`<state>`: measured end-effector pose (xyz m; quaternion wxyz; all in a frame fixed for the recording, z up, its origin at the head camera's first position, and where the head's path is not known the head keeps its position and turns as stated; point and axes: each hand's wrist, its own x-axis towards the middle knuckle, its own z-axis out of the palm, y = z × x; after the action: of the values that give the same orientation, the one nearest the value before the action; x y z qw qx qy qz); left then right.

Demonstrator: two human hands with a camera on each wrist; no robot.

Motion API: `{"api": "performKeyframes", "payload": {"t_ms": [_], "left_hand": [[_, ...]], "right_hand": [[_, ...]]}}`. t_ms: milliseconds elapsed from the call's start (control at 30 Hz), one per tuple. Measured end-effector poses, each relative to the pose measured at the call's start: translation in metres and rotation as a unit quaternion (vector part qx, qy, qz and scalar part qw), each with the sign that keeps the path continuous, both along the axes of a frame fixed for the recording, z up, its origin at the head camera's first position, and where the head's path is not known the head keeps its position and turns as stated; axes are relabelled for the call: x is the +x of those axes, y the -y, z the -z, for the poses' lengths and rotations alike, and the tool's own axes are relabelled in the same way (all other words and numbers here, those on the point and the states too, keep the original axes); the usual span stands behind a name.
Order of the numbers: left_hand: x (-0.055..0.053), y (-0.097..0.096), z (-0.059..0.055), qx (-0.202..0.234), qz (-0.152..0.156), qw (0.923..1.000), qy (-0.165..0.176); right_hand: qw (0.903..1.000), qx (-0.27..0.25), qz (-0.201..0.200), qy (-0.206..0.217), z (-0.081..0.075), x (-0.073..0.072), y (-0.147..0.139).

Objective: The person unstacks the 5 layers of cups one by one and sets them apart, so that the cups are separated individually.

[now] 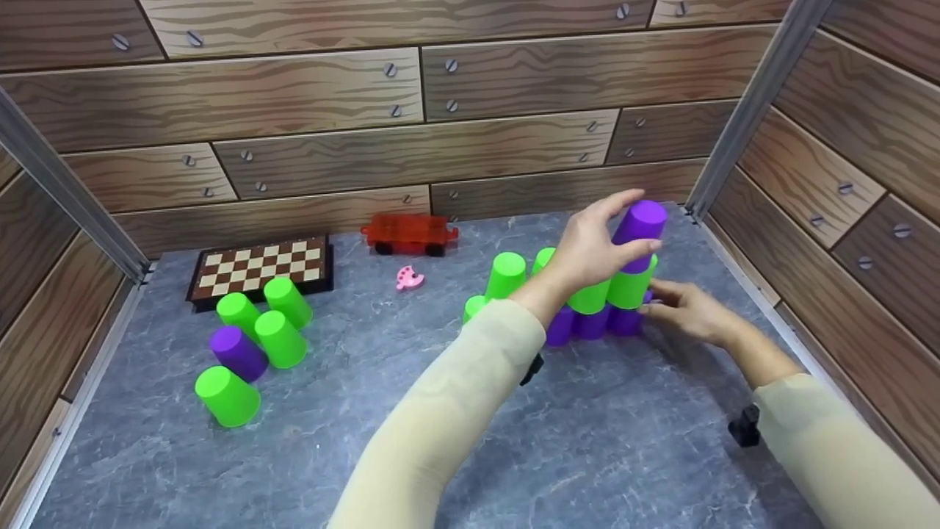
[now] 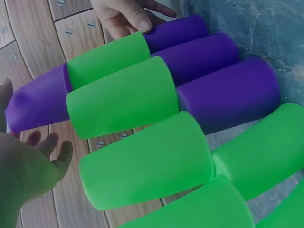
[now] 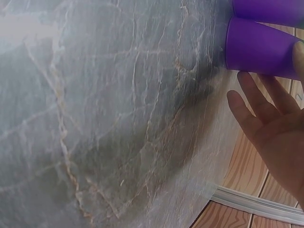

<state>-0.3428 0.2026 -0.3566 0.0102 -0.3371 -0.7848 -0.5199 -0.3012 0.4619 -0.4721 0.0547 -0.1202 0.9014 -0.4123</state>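
A stack of upturned cups stands at the table's back right: purple cups (image 1: 591, 323) at the bottom, green cups (image 1: 630, 286) above them, and one purple cup (image 1: 640, 222) on top. My left hand (image 1: 598, 242) is up at that top purple cup (image 2: 35, 102), fingers spread and straight, thumb below it and forefinger above; its palm (image 2: 23, 171) stays off the cup. My right hand (image 1: 679, 308) rests with straight fingers against the right end of the bottom row. Its fingers (image 3: 256, 109) lie beside a purple cup (image 3: 261, 47). More green cups (image 1: 507, 273) stand on the stack's left.
Loose green cups (image 1: 279, 338) and one purple cup (image 1: 236, 353) lie at the front left. A chessboard (image 1: 261, 268), a red toy vehicle (image 1: 409, 233) and a small pink piece (image 1: 408, 278) sit near the back. Wood-patterned walls enclose the grey marbled table (image 1: 367, 411) closely on the right.
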Motion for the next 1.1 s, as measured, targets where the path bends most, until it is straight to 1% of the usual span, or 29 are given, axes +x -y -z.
{"api": "performKeyframes", "payload": {"t_ms": [100, 233, 333, 467, 633, 700, 800, 967, 1100], "left_hand": [[0.001, 0.001, 0.002, 0.010, 0.005, 0.9999, 0.013], [0.003, 0.006, 0.000, 0.018, 0.010, 0.9998, 0.005], [0.005, 0.016, -0.006, 0.019, 0.016, 0.9997, -0.003], [0.008, 0.036, -0.018, 0.033, 0.029, 0.9989, -0.014], [0.012, 0.069, -0.031, 0.056, 0.039, 0.9972, -0.031], [0.014, 0.085, -0.035, 0.062, 0.039, 0.9968, -0.033], [0.017, 0.110, -0.037, 0.064, 0.033, 0.9971, -0.025], [0.017, 0.154, -0.041, 0.044, 0.013, 0.9988, -0.013], [0.017, 0.188, -0.042, 0.035, -0.011, 0.9992, -0.017]], "right_hand": [[1.0000, -0.006, -0.005, -0.004, 0.000, 0.000, 0.002], [0.9999, -0.009, -0.009, -0.008, 0.001, -0.001, 0.004], [0.9999, -0.002, -0.006, -0.008, 0.001, -0.002, 0.004], [1.0000, 0.007, -0.002, -0.007, 0.003, -0.003, 0.004], [0.9999, 0.002, -0.006, -0.008, 0.003, -0.005, 0.005], [0.9999, 0.005, -0.007, -0.010, 0.002, -0.006, 0.005], [0.9997, 0.019, -0.008, -0.013, 0.001, -0.006, 0.004], [0.9996, 0.025, -0.005, -0.009, 0.000, -0.003, 0.003], [0.9997, 0.025, -0.001, -0.007, -0.001, 0.000, 0.001]]}}
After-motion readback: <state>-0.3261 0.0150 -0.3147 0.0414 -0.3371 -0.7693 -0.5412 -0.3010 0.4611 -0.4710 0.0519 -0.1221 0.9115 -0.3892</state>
